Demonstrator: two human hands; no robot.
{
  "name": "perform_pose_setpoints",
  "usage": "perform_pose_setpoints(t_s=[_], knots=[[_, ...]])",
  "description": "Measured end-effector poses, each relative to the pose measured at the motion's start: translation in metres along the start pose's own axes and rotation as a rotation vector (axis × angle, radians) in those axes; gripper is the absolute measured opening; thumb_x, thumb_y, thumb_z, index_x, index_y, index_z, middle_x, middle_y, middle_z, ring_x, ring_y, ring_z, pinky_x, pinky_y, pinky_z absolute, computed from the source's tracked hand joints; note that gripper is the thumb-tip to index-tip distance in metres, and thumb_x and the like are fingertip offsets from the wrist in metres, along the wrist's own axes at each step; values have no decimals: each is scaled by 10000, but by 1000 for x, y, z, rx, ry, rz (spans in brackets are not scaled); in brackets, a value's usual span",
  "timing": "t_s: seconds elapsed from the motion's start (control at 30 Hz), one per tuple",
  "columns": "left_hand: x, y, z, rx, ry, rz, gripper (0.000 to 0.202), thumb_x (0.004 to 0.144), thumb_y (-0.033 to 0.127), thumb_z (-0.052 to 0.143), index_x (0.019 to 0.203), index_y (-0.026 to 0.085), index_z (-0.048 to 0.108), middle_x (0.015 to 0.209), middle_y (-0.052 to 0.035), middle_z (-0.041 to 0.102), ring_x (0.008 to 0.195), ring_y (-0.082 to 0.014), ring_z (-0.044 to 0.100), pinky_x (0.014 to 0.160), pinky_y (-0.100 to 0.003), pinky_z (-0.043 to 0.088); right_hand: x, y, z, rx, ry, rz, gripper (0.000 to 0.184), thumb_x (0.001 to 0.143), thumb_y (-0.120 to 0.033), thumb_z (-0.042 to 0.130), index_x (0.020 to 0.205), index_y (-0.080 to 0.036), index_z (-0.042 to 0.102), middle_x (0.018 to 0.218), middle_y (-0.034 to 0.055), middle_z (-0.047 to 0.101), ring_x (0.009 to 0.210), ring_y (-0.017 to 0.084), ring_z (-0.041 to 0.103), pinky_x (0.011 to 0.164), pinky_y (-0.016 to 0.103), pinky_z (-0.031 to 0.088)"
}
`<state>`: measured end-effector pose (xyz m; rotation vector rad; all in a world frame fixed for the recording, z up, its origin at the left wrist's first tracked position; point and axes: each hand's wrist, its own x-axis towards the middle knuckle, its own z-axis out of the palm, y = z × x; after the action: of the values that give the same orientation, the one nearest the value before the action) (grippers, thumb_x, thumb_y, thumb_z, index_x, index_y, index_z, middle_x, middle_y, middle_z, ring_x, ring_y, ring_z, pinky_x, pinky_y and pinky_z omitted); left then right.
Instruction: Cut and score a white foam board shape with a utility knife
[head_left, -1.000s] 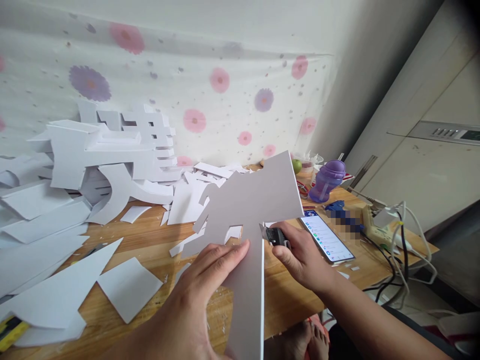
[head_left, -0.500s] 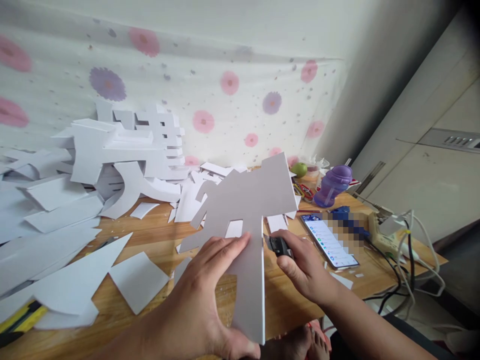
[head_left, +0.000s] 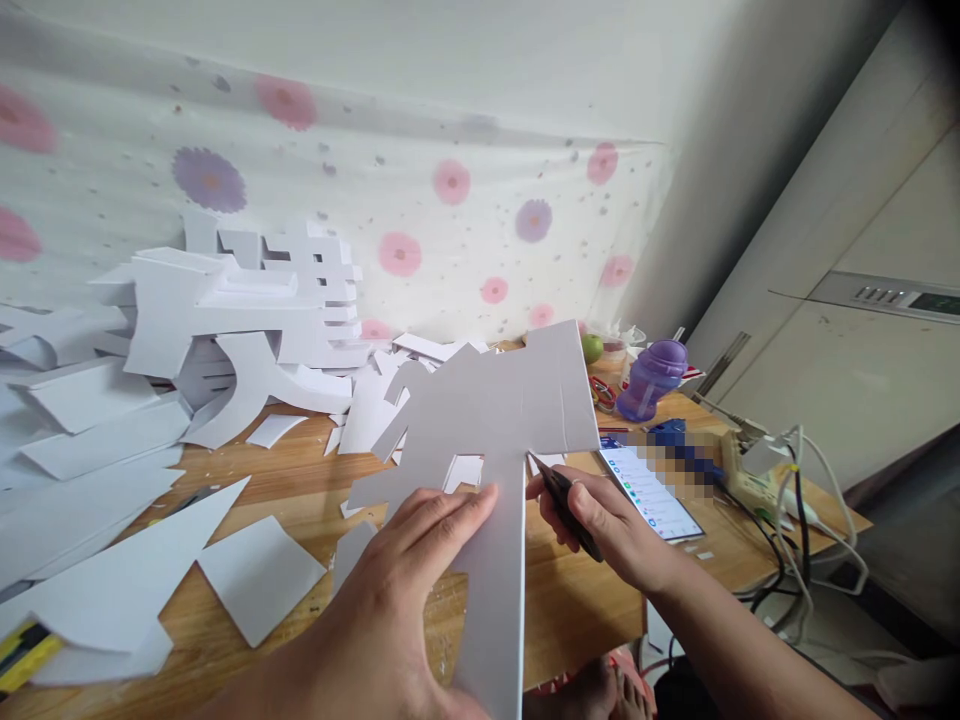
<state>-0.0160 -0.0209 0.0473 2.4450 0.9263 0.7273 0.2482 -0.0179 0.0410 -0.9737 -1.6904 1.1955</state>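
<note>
Knife (head_left: 571,508) fills curled right hand (head_left: 611,525); spread left hand (head_left: 401,575) touches white board (head_left: 491,410).

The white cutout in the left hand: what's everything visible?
The white cutout looks like foam board: flat, with straight and curved edges, notches and a long near strip. Faint lines mark its far right part. The left hand holds it tilted over the table; the knife meets or nearly meets an inner corner.
</note>
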Motion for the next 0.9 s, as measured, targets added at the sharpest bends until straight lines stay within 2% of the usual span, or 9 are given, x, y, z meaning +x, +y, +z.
perform_pose_setpoints(t_s=[0.13,0.27,0.37,0.47,0.53,0.6,0.67,0.73,0.9], knots=[[1,5,-6,17,-38,-22,1231,409,304,887,1493,311,304,1479,-72,451,1338,-384,422,1086,-495,415,0,-1,-1,6,-29,16,546,935,-628,408,1022,-129,612,678,-19,452,552,94,410,508,230,335],[4,8,-11,26,-51,-5,1200,414,332,897,1479,283,346,1461,-89,474,1321,-377,448,1083,-492,419,-2,-6,-2,44,-66,56,581,915,-661,414,988,-121,616,641,-30,434,518,84,352,467,218,284],[3,5,-10,39,-71,-10,1218,423,336,892,1493,293,311,1482,-91,448,1344,-396,416,1087,-533,394,-4,-12,-3,61,-121,82,602,903,-677,419,971,-116,626,624,-36,421,507,82,341,464,216,275],[1,0,-7,70,-105,-57,1282,407,359,905,1510,307,255,1512,-94,401,1366,-421,372,1066,-581,385,-7,-18,-4,16,-231,100,611,899,-674,429,964,-108,651,637,-21,444,530,91,376,490,226,293],[0,-2,-6,104,-100,-55,1324,394,381,915,1517,315,217,1520,-95,386,1363,-423,375,1035,-591,411,-9,-22,-4,7,-315,100,626,888,-689,434,932,-108,663,649,-12,457,546,96,389,506,233,302],[-1,-3,-5,146,-74,-20,1339,405,447,914,1522,317,187,1513,-99,396,1349,-419,400,996,-589,450,-10,-23,-4,10,-346,91,638,882,-699,430,935,-110,667,657,-6,464,557,102,399,520,239,312],[-1,-3,-6,191,-31,31,1337,421,547,895,1521,305,177,1486,-115,435,1318,-422,443,953,-588,486,-10,-21,-4,6,-270,81,627,897,-688,411,992,-118,657,669,-7,462,566,108,403,529,244,325],[0,-1,-6,235,15,89,1341,418,615,876,1516,285,181,1446,-132,484,1276,-421,493,921,-582,512,-10,-17,-4,-20,-138,61,592,913,-667,400,1062,-143,631,699,-8,459,587,116,413,543,247,340],[2,3,-6,328,99,159,1412,300,553,925,1482,239,219,1373,-146,559,1207,-407,563,873,-520,563,-7,-13,1,-306,71,-31,546,905,-663,423,1084,-178,600,760,0,478,673,151,445,619,280,358]])
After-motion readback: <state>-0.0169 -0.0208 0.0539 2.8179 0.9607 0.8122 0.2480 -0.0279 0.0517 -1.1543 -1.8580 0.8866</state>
